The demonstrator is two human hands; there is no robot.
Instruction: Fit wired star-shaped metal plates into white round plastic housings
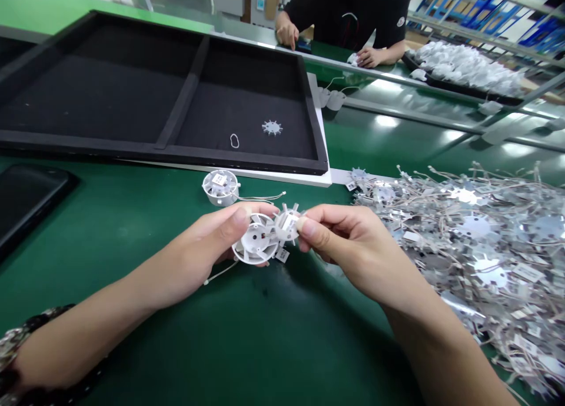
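Note:
My left hand (220, 235) grips a round white fan housing (255, 240) with spokes and a small hub at its centre. A thin cable with a small connector hangs below that hand. Between the thumb and fingers of my right hand (339, 229) is a small star-shaped metal plate (289, 223) with a pale label, close against the housing's right edge. Whether the two parts touch, I cannot tell. Just behind my left hand, another round white unit (220, 187) with a label and a cable rests on the green mat (154, 335).
A large pile of star-shaped plates with cables (489, 265) covers the right side. Behind my hands lies a black divided tray (247, 159) holding one star plate (272, 127) and a white loop (234, 140). A dark phone-like device (33, 200) is at left. A co-worker (344, 17) sits opposite.

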